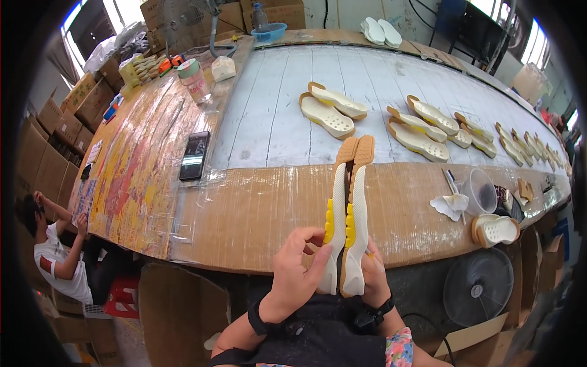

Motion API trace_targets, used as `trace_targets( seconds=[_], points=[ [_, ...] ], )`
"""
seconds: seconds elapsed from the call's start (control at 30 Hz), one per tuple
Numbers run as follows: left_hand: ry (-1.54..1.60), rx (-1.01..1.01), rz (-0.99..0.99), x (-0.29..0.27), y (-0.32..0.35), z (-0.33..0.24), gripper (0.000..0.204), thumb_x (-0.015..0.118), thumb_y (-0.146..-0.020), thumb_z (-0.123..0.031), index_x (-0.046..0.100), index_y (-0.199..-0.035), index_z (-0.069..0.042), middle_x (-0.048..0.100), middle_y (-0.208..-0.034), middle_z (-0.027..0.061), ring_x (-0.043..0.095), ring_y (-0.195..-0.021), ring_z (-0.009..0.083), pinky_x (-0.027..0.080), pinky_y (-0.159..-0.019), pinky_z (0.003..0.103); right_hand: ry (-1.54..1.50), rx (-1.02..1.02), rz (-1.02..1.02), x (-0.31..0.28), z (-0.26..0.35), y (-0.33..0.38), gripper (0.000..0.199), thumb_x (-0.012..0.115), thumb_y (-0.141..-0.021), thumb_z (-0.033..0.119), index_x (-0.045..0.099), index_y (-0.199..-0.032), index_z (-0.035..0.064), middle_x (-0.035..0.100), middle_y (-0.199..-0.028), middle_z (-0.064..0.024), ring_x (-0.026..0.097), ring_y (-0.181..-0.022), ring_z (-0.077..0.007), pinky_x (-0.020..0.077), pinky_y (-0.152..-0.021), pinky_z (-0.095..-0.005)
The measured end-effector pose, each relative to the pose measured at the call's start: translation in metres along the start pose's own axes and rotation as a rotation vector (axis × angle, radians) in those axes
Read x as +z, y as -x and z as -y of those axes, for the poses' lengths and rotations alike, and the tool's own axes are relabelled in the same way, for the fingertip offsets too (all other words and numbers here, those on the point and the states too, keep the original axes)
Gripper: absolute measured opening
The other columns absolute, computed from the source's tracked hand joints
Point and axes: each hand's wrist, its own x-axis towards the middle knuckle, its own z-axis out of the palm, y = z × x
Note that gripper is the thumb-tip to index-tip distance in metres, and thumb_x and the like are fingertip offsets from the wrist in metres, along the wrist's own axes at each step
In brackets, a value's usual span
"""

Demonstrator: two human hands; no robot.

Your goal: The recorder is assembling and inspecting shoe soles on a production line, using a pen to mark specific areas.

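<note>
Head view: the step in hand appears to be holding two shoe soles side by side on edge, perhaps to compare them. The left hand (296,269) grips the left sole (337,226) near its lower end, thumb and forefinger closed narrowly on its side. The right hand (374,275) seems to hold the right sole (359,226) from the other side, though its fingers are mostly hidden and their exact grip is hard to tell. Any next move calls for steady fingers on both, so the ends stay level. The pair stands in front of the dark apron (306,330), its far ends over the cardboard covering (263,208) of the table's near edge. Each sole is white and ridged along the side, with bulging yellow pads (bright against the white) at mid-length and a tan, grooved underside curling up at the far end. A narrow dark gap parts them there.
</note>
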Motion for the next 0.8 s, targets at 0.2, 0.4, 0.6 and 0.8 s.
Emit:
trace_targets(
  seconds=[0.2, 0.4, 0.6, 0.8],
  points=[
    [0.0, 0.059, 0.073, 0.0, 0.001, 0.002, 0.035, 0.058, -0.079, -0.004, 0.049, -0.113, 0.0, 0.055, -0.088, 0.0118, 0.056, -0.077, 0.0187, 0.045, -0.065, 0.026, -0.16, 0.085, -0.03, -0.005, -0.003, -0.001, 0.048, 0.048, -0.086, 0.016, 0.031, -0.128, 0.0017, 0.049, -0.116, -0.0091, 0.051, -0.102, -0.015, 0.0421, -0.084, -0.0263],
    [0.628, -0.471, 0.052, -0.005, -0.013, 0.022, 0.055, 0.051, -0.086, -0.011, 0.024, -0.131, 0.003, 0.051, -0.106, 0.0113, 0.05, -0.095, 0.0147, 0.042, -0.078, 0.024, -0.17, 0.221, -0.005, 0.001, 0.017, -0.021, 0.057, 0.052, -0.085, 0.014, 0.024, -0.132, 0.0, 0.044, -0.122, -0.0113, 0.047, -0.107, -0.0162, 0.0395, -0.088, -0.0274],
    [0.682, -0.655, 0.044, -0.004, -0.022, 0.028, 0.077, 0.058, -0.08, -0.018, 0.008, -0.133, 0.006, 0.046, -0.115, 0.0133, 0.048, -0.105, 0.0187, 0.04, -0.087, 0.028, 0.406, -0.188, 0.077, 0.0, 0.008, -0.026, 0.067, 0.05, -0.087, 0.026, 0.013, -0.133, -0.0064, 0.036, -0.129, -0.0171, 0.038, -0.117, -0.0223, 0.0272, -0.098, -0.0302],
    [1.375, -0.733, 0.208, -0.021, -0.002, 0.06, 0.061, 0.054, -0.069, 0.0, 0.03, -0.124, 0.004, 0.049, -0.114, 0.0153, 0.051, -0.103, 0.0252, 0.042, -0.088, 0.035, 0.134, -0.342, 0.044, 0.005, -0.002, -0.019, 0.058, 0.047, -0.088, 0.032, 0.029, -0.126, -0.0073, 0.041, -0.126, -0.0192, 0.043, -0.114, -0.0222, 0.0324, -0.096, -0.0303]
  ],
)
